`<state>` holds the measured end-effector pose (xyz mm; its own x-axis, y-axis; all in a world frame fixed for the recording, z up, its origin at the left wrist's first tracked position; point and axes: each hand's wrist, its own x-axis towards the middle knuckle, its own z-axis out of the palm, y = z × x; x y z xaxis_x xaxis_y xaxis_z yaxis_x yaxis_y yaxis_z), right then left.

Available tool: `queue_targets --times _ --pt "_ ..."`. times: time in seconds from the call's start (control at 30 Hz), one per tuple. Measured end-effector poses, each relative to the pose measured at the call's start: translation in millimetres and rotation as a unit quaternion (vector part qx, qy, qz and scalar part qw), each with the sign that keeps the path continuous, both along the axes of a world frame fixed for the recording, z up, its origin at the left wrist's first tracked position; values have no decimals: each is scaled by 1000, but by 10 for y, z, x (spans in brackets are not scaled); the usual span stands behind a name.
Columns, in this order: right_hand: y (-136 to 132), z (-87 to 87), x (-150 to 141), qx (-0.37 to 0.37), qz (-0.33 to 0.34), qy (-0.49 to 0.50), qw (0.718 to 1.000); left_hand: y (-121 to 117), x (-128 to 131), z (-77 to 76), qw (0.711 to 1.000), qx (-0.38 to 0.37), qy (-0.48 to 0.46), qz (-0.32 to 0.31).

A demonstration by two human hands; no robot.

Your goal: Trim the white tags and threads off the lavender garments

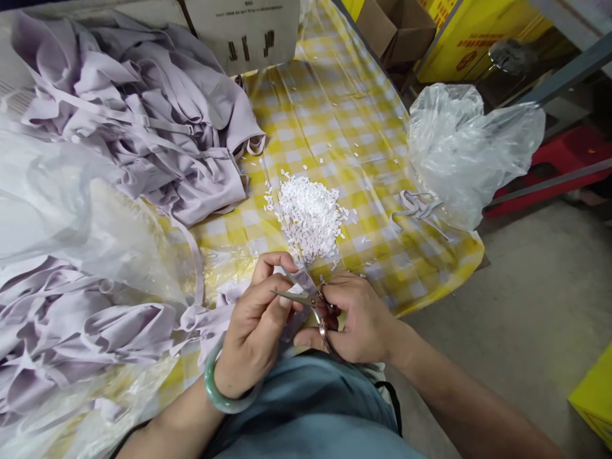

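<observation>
**Lilac cloth (305, 278) meets open scissors (313, 301) just short of a white heap (310, 217)**

Both hands work close together on the wearer's side of the white heap, the lilac cloth between them. The left hand (255, 322) is closed in a pinch on the cloth, probably to hold its edge firm and raised where the blades can reach it. The right hand (361, 312) is wrapped around the scissors' handles; the blades stand parted and point left, towards the left hand's fingers. Whether the cloth lies fully between the blades I cannot tell.

The white heap, made of small loose chips, sits just beyond the fingertips on a yellow checked tablecloth (335, 127), perhaps so that small bits gather in one spot within easy reach. Left of the heap and beyond it lies a large lilac pile (153, 121) of strapped garments; a second lilac pile (71, 325) lies left of the heap and nearer the wearer, seemingly placed at the left hand's side for convenience. Well to the heap's right stands a clear plastic bag (468, 153), with a small tangle of straps (418, 207) between the two.

As for pose, the forearms come in from either side of the body and converge below the heap. The left fingers curl inward with the thumb towards the blades, and a green bangle (227, 403) circles that wrist. The right thumb is bent around the handles opposite the fingers.
</observation>
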<state>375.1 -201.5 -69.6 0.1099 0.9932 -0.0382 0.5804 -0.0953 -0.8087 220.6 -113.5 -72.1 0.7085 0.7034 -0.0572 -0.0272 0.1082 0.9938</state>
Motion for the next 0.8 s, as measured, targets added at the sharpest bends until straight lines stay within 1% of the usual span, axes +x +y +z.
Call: queue_targets --times 0.2,0.37,0.5,0.57,0.7,0.8 --pt "-9 -7 12 7 -6 -14 1000 -2 26 -25 1000 4 12 1" --pt "-42 -43 50 -8 -15 -33 999 -8 79 -38 1000 15 27 5" --pt "-94 -66 93 -19 -26 -40 999 9 126 -43 999 28 45 -13" --pt "-118 -75 114 -39 -32 -47 998 25 158 -41 998 35 48 -26" --pt "-128 -87 188 -97 -62 -45 992 62 228 -50 997 60 37 -41" --pt "-106 -58 275 -90 -109 -22 990 60 243 -44 997 55 45 -29"
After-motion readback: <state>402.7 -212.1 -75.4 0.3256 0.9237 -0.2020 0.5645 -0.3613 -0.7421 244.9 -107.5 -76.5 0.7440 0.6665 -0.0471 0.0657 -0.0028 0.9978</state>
